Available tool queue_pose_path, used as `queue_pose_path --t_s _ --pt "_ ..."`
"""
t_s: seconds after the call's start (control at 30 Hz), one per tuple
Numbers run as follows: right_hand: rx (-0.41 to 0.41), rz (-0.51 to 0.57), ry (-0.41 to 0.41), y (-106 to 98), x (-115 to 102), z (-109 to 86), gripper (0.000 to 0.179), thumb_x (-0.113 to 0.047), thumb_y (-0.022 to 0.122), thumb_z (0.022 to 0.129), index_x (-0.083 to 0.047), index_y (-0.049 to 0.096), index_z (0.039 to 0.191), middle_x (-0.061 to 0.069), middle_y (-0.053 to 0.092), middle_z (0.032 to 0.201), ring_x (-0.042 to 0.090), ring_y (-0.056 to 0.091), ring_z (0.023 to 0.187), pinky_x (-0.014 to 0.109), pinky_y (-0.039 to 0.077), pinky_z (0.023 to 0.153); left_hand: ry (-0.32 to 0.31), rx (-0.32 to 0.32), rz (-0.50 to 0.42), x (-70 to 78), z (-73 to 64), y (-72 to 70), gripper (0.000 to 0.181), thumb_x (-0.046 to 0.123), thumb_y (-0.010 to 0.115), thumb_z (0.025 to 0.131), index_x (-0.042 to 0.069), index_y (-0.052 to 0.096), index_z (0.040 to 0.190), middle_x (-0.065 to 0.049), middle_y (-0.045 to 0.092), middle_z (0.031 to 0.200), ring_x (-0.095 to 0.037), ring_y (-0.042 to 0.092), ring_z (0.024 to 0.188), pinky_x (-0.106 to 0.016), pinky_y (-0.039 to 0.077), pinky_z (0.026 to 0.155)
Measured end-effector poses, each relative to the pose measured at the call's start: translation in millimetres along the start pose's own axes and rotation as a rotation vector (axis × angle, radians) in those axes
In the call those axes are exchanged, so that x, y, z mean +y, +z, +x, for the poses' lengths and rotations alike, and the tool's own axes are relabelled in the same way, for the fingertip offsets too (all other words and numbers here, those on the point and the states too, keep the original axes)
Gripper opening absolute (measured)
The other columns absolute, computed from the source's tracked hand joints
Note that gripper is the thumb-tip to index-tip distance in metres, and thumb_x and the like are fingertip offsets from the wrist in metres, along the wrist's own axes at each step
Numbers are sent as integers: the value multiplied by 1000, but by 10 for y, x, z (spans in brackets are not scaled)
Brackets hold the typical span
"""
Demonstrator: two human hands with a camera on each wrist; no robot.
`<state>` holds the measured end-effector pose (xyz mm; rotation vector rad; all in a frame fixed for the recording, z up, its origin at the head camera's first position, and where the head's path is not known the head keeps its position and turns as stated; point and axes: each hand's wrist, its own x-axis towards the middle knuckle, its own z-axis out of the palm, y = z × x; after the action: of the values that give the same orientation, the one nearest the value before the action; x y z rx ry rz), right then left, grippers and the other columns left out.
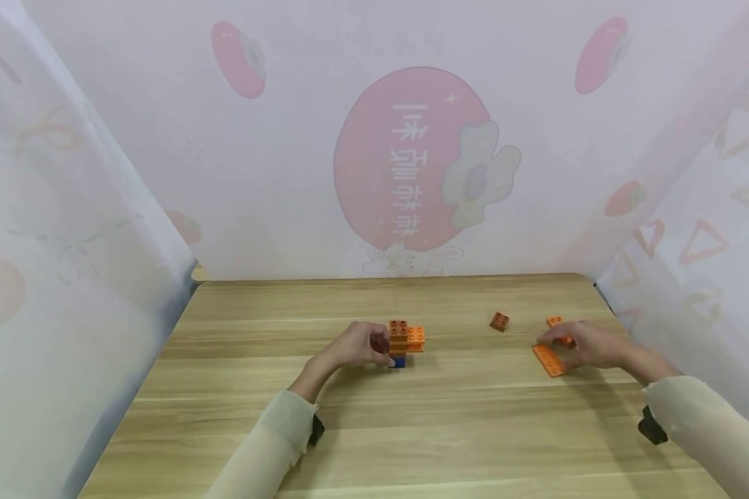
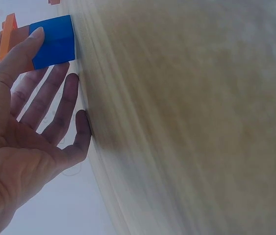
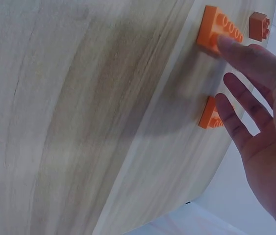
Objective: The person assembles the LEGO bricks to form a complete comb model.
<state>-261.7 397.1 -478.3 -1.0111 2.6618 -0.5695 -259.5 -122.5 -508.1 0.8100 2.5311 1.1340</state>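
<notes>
My left hand [image 1: 363, 344] pinches the foot of an upright stack of toy building bricks [image 1: 399, 331]. The thumb lies on the stack's blue bottom brick [image 2: 54, 41]; the other fingers spread behind and below it. Brown and orange pieces sit above the blue one, and an orange piece [image 1: 416, 335] juts out to the right. On the right, a long orange building brick [image 1: 548, 361] with studs lies between the thumb and index finger of my right hand [image 1: 589, 344]. In the right wrist view the thumb overlaps its near side, while the index fingertip is hidden.
A smaller orange brick [image 3: 210, 113] lies just beyond the right hand, partly covered by its fingers. A brown brick [image 1: 499, 321] stands alone toward the back of the wooden table [image 1: 449, 430]. Printed white sheets [image 1: 287, 173] hang behind and along both sides.
</notes>
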Motion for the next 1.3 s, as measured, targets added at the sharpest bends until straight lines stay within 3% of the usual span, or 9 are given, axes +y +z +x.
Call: queue_pose_path --t_s 0.27,0.47,0.63,0.97,1.1,1.3 --pt "35 -16 -10 85 -70 45 56 -37 90 85 -10 73 132 12 72 131 35 68 117 49 59 89 -3 -5 -7 -14 5 7 24 15 92 83 13 72 96 4 75 90 -9 70 82 -27 59 77" --pt "67 50 -60 159 -97 124 54 -31 91 85 -5 74 128 12 73 127 28 70 108 44 61 82 -4 -3 -13 -30 4 7 24 15 92 83 12 72 96 4 75 89 -8 70 82 -26 59 76" --pt "92 33 -90 208 -107 170 48 -30 90 86 -5 75 124 12 74 122 27 71 103 41 62 79 -10 -4 -17 -31 -2 8 24 16 93 83 14 72 95 6 75 89 -8 70 82 -26 58 76" --pt "88 63 -148 240 -128 176 43 -17 93 82 -3 77 119 14 73 119 31 70 102 38 62 77 -8 -4 -2 1 -5 -7 24 16 92 84 14 72 95 6 75 89 -8 70 82 -25 58 75" --pt "99 36 -152 261 -118 176 41 -10 93 80 -4 78 118 12 71 118 31 69 102 38 62 78 -15 -7 -5 3 0 -8 24 16 92 84 14 72 95 6 76 90 -8 70 83 -24 57 76" --pt "117 -31 -127 303 -131 179 38 -13 94 80 -10 81 115 7 69 118 29 67 105 42 58 86 -13 -8 -15 -2 0 4 24 16 92 83 13 72 95 6 75 89 -9 70 82 -27 58 76"
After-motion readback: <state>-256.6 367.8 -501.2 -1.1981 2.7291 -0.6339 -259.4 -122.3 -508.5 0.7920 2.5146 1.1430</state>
